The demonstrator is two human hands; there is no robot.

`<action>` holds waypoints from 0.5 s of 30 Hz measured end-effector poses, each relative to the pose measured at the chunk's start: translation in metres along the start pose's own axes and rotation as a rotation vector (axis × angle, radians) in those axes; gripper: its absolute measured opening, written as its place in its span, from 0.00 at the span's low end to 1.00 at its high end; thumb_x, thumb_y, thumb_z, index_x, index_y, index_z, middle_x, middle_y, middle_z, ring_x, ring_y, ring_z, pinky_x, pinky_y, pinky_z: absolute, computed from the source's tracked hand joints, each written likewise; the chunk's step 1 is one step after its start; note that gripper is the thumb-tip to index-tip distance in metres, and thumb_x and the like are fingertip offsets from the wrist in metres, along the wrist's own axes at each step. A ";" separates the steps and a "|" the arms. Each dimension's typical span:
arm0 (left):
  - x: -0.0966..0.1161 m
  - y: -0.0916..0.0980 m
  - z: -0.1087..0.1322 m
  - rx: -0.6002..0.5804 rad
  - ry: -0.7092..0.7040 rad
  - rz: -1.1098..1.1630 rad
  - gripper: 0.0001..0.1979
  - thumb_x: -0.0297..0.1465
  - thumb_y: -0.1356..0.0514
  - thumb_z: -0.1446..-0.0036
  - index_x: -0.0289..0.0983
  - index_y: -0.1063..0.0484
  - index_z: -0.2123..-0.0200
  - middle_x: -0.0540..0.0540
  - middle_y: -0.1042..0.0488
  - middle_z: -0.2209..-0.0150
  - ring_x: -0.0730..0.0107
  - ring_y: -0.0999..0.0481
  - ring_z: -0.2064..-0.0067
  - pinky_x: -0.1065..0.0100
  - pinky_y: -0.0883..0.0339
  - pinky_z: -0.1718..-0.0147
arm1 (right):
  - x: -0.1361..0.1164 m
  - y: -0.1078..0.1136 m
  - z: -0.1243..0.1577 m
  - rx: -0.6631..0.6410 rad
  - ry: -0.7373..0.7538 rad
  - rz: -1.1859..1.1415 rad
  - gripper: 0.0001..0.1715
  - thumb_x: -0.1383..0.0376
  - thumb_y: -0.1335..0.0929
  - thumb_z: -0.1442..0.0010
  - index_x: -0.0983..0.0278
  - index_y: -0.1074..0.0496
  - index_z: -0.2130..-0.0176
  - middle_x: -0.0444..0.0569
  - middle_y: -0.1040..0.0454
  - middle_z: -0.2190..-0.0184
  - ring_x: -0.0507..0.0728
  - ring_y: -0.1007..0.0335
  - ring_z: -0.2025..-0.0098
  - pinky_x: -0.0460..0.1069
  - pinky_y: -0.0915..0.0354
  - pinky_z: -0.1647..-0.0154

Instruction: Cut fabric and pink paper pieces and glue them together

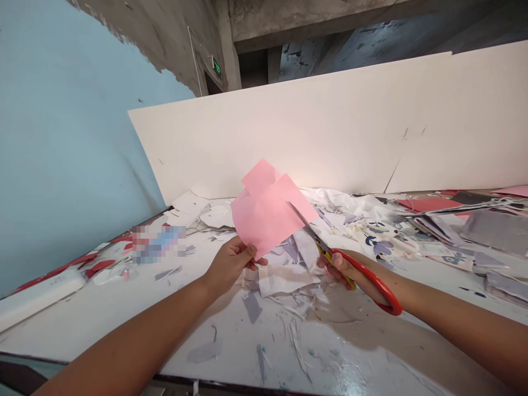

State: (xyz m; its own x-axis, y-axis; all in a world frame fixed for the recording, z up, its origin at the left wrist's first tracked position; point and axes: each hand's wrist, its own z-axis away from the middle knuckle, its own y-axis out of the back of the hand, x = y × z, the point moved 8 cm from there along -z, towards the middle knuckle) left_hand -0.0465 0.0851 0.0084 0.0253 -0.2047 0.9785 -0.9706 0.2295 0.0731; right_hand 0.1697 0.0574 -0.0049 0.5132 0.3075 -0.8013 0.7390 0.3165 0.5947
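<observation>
I'm watching the left hand [231,263] pinching the pink paper [268,214] low, above the scraps [286,280] — leaving its right edge free for the scissors [324,246], which the right hand [347,268] is gripping by their handles.

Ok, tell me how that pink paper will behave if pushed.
The pink paper probably has some stiffness, since it extends fairly flat from the left hand pinching its lower edge. It looks thin, so it's likely light and apt to bend at its unsupported corners.

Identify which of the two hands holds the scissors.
The right hand, holding the red-and-yellow scissors; the left hand instead pinches the pink paper.
</observation>
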 end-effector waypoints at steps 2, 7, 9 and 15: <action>0.000 0.000 0.001 0.003 0.005 -0.002 0.15 0.41 0.42 0.52 0.36 0.32 0.67 0.48 0.30 0.70 0.68 0.25 0.69 0.72 0.37 0.75 | -0.001 0.000 0.000 0.001 0.005 -0.019 0.32 0.42 0.51 0.45 0.63 0.39 0.70 0.45 0.39 0.76 0.51 0.47 0.78 0.49 0.43 0.73; 0.000 0.000 0.001 -0.011 0.015 0.030 0.15 0.40 0.41 0.53 0.36 0.33 0.66 0.47 0.30 0.68 0.69 0.26 0.68 0.72 0.37 0.74 | -0.002 0.000 0.000 0.003 0.015 -0.016 0.31 0.42 0.51 0.45 0.63 0.39 0.71 0.45 0.38 0.76 0.51 0.47 0.78 0.48 0.43 0.73; -0.001 0.000 0.000 -0.012 0.016 0.058 0.15 0.40 0.41 0.53 0.36 0.33 0.65 0.48 0.31 0.69 0.69 0.26 0.68 0.73 0.37 0.74 | -0.001 0.000 0.000 0.000 0.016 0.004 0.31 0.42 0.51 0.45 0.63 0.40 0.72 0.45 0.39 0.77 0.51 0.47 0.77 0.48 0.43 0.73; -0.003 0.000 -0.001 -0.013 0.022 0.082 0.14 0.39 0.41 0.53 0.36 0.33 0.65 0.49 0.31 0.70 0.70 0.26 0.68 0.74 0.37 0.75 | -0.011 -0.002 0.000 -0.011 0.092 0.071 0.31 0.40 0.52 0.46 0.62 0.42 0.73 0.43 0.42 0.77 0.52 0.48 0.76 0.48 0.43 0.73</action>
State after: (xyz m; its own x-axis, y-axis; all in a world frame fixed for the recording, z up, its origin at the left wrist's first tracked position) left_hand -0.0464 0.0867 0.0055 -0.0491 -0.1632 0.9854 -0.9663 0.2575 -0.0055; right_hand 0.1625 0.0537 0.0023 0.5213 0.4102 -0.7483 0.6970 0.3012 0.6507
